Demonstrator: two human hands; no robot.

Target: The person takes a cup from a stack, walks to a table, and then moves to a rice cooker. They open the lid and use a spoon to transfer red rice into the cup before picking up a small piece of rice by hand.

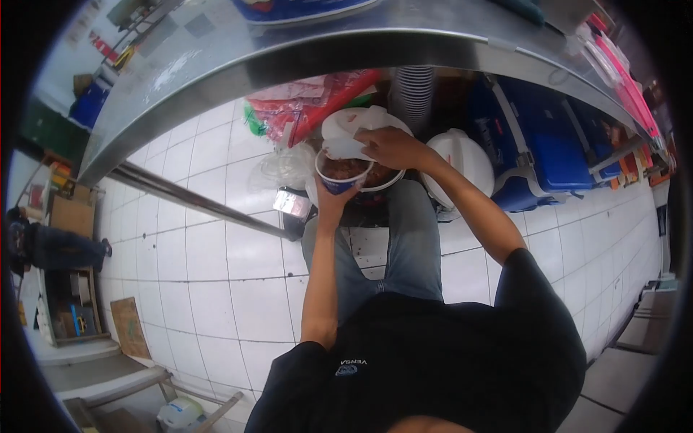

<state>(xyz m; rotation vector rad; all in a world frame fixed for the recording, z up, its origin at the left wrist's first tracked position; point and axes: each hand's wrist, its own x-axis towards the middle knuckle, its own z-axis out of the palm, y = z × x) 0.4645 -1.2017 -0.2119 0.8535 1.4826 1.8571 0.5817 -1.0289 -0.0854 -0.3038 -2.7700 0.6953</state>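
Observation:
My left hand (pixel 339 198) is closed around a paper bowl (pixel 346 174) with a white rim and a blue printed side, gripping it from below. Brown food shows inside it. A flat, curved white plastic piece (pixel 348 149) is in my right hand (pixel 393 148), overlapping the bowl's far rim; I cannot tell whether it is a scoop or a lid. Just behind the bowl, a white tub (pixel 393 179) of similar brown food sits between my knees. A round white lid (pixel 339 124) leans over the tub's far side.
Stacked cups (pixel 411 94) stand under the steel table (pixel 289 58). Right of the tub are a round white container (pixel 462 162) and a blue cooler box (pixel 541 144). Clear plastic bags (pixel 289 164) and red packaging (pixel 310 101) lie left. A person (pixel 58 245) stands far left.

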